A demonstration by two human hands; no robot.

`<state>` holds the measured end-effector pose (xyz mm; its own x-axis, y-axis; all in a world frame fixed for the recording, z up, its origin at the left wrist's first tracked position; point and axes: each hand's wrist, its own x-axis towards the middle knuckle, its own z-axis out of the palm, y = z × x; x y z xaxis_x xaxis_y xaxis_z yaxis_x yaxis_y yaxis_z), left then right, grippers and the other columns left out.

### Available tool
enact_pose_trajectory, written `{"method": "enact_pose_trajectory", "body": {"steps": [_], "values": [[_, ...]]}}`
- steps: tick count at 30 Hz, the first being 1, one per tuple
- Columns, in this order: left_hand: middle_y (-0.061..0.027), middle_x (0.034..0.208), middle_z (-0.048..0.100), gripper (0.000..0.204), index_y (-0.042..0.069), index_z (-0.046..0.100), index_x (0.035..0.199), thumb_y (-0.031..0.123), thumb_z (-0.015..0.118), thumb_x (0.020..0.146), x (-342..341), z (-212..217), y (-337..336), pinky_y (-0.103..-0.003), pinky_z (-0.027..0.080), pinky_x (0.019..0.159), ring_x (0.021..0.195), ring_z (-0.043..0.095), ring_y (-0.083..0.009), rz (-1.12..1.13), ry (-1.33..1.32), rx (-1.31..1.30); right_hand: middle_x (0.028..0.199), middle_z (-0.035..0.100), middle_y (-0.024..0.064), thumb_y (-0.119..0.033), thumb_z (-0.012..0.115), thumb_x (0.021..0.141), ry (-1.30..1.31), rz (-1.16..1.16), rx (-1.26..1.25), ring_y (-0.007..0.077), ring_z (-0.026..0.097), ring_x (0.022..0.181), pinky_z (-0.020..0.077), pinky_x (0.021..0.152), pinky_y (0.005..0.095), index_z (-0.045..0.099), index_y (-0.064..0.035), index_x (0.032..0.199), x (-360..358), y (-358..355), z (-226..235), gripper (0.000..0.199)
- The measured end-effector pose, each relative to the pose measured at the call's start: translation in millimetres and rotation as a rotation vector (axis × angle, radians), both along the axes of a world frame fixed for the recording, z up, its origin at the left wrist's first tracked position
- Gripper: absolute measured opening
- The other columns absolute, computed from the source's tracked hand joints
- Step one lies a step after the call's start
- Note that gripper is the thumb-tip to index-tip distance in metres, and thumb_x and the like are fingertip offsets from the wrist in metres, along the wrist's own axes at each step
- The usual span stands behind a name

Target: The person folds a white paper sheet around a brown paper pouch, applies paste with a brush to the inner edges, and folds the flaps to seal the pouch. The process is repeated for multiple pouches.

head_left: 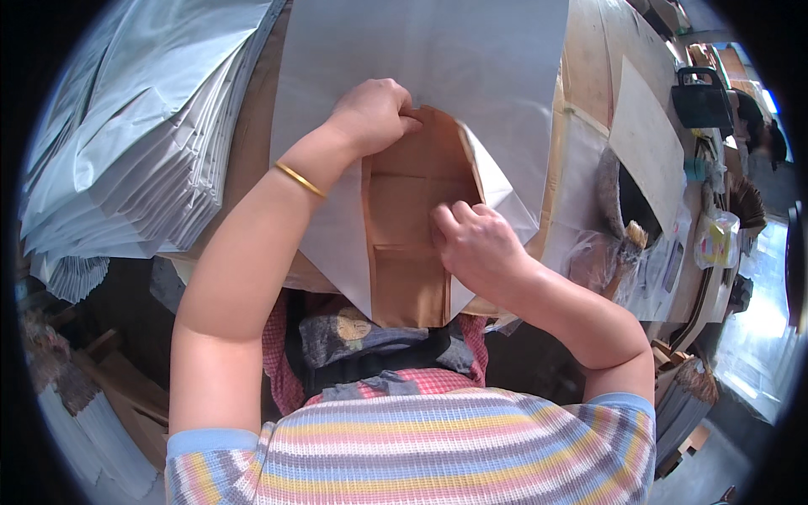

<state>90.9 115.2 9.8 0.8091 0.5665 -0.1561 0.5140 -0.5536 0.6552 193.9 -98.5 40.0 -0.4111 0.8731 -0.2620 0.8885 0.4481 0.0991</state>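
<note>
A large white paper bag [412, 50] with a brown paper lining [412, 198] lies flat on the table in front of me. Its near end is spread apart, so the brown inside shows between folded white flaps. At the far edge of this opening, my left hand [374, 114] is closed, pinching the paper with thumb and fingers. My right hand [480, 248] sits lower, at the right side of the opening, with its fingers curled over the brown paper edge; the fingertips are partly hidden. A gold bangle [300, 179] circles my left wrist.
To the left rises a thick stack of folded white bags [143, 126]. A brush [627, 252] rests by a dark-mouthed container [631, 198] on the right, near clear plastic film. Farther right is a dark handled container [703, 103]. More bundled paper [93, 421] stands low at left.
</note>
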Motion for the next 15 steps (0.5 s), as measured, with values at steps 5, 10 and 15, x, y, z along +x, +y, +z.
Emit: {"method": "enact_pose_trajectory", "body": {"steps": [5,10,15], "values": [[-0.0107,0.091,0.065,0.011,0.010,0.072,0.084,0.015,0.065,0.078,-6,3,-34,-0.040,0.049,0.072,0.087,0.061,-0.0267,-0.001,-0.026,0.992,0.099,0.060,0.0109,-0.033,0.070,0.078,0.023,-0.346,-0.098,0.0253,0.062,0.091,0.0479,0.080,0.0334,0.058,-0.0014,0.119,-2,2,22,0.053],[-0.0111,0.096,0.065,0.023,0.004,0.073,0.094,0.018,0.067,0.078,-36,22,-124,-0.035,0.055,0.075,0.093,0.065,-0.0253,-0.522,0.600,0.471,0.095,0.070,0.0065,-0.019,0.071,0.078,-0.103,-0.343,-0.485,0.0232,0.070,0.090,0.0537,0.070,0.0330,0.055,-0.0068,0.117,-3,42,33,0.044],[-0.0129,0.121,0.063,0.032,0.004,0.069,0.111,0.021,0.065,0.085,-26,35,-104,-0.034,0.055,0.084,0.109,0.065,-0.0258,-0.368,1.145,0.264,0.109,0.068,0.0112,-0.014,0.072,0.076,-0.234,-0.541,-0.426,0.0266,0.069,0.097,0.0563,0.077,0.0342,0.052,-0.0049,0.123,-5,41,7,0.052]]}}
